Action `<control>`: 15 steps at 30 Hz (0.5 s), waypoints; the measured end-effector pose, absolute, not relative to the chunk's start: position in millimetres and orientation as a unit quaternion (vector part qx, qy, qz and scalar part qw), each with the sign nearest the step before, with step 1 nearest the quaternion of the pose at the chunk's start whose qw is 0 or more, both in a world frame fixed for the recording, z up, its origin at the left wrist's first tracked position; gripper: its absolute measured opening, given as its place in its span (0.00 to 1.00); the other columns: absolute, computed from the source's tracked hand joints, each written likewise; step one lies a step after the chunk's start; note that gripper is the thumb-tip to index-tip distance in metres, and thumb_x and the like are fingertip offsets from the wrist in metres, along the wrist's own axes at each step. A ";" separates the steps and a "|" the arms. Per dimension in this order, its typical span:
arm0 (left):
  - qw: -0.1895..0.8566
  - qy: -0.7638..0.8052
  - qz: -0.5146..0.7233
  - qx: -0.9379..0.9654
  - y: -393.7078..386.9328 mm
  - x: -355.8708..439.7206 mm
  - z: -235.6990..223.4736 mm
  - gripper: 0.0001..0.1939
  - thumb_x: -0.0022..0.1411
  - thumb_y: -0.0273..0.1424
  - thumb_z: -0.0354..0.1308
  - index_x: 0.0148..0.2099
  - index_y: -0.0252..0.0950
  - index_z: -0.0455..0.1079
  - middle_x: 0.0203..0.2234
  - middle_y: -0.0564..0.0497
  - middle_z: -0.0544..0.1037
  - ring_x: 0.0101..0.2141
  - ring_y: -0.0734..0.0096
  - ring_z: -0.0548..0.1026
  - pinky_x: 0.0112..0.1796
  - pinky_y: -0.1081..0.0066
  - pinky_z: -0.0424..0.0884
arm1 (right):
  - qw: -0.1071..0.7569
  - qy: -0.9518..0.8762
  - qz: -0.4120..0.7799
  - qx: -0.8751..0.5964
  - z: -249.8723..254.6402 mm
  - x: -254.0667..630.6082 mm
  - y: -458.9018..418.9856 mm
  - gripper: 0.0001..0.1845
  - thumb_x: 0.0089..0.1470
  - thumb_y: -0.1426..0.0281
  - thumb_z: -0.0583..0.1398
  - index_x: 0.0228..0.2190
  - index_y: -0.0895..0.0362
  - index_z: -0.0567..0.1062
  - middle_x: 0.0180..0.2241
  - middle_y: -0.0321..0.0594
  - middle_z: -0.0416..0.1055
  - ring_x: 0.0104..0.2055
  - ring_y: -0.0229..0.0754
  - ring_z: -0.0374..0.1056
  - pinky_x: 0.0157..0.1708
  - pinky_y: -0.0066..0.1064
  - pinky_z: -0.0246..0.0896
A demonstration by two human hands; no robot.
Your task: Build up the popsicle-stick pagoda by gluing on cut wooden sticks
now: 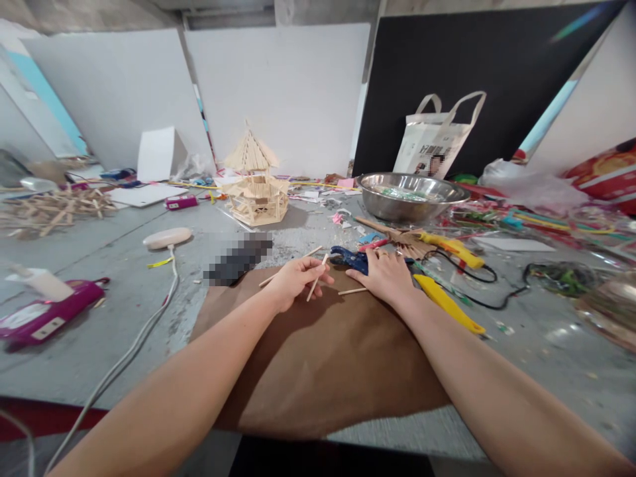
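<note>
My left hand (297, 281) is closed, pinching a short thin wooden stick (318, 277) between thumb and fingers. The stick slants upward above a brown cloth (322, 371). To its right, my right hand (386, 273) lies over blue pliers (350, 257), with the thumb on the near side and the fingers bent across the far side. Part of the tool is hidden beneath that hand. Another wooden stick (352, 291) rests on the cloth by my right thumb. Behind my left hand lies a longer stick (313, 252), partly covered by it.
A wooden stick pagoda model (256, 199) stands at the back. Right of it are a metal basin (412, 205), a yellow glue gun (452, 248) and a yellow-handled cutter (447, 305). Leftward lie a white-corded device (167, 238), a purple power strip (54, 311) and a stick pile (54, 209).
</note>
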State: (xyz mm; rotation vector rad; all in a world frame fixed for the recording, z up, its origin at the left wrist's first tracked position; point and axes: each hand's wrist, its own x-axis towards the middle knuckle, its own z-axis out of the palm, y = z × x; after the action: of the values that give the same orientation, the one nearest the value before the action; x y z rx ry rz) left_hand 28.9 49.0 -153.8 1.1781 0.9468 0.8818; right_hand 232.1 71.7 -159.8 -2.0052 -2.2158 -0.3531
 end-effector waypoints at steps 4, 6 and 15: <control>0.627 0.430 0.393 0.517 51.3 30.2 -156.9 0.14 0.47 0.37 0.61 0.33 0.34 0.65 0.25 0.52 0.74 0.18 0.81 0.68 0.20 0.78 0.63 | 0.075 -0.752 -0.116 -0.645 -159.1 231.5 71.8 0.34 0.49 0.50 0.47 0.47 0.65 0.63 0.47 0.56 0.63 0.48 0.55 0.57 0.43 0.42 0.50; 0.621 0.435 0.400 0.515 51.8 31.2 -156.8 0.15 0.45 0.38 0.62 0.33 0.34 0.66 0.23 0.55 0.73 0.17 0.81 0.67 0.20 0.78 0.62 | 0.104 -0.766 -0.142 -0.619 -153.5 228.9 69.3 0.29 0.51 0.54 0.49 0.45 0.64 0.66 0.47 0.54 0.63 0.48 0.53 0.57 0.45 0.42 0.48; 0.541 0.418 0.496 0.536 53.1 32.2 -156.9 0.14 0.42 0.36 0.62 0.29 0.32 0.66 0.18 0.59 0.65 0.18 0.84 0.61 0.21 0.80 0.59 | 0.001 -0.899 0.015 -0.437 -127.9 215.0 46.8 0.09 0.50 0.64 0.54 0.29 0.56 0.71 0.33 0.40 0.69 0.35 0.40 0.64 0.32 0.28 0.54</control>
State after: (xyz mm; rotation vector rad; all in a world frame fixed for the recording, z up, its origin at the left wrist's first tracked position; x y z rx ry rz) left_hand 32.2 53.1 -156.9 1.2745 0.9925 1.1778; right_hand 215.0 46.8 -127.9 -1.3719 -2.8225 0.0461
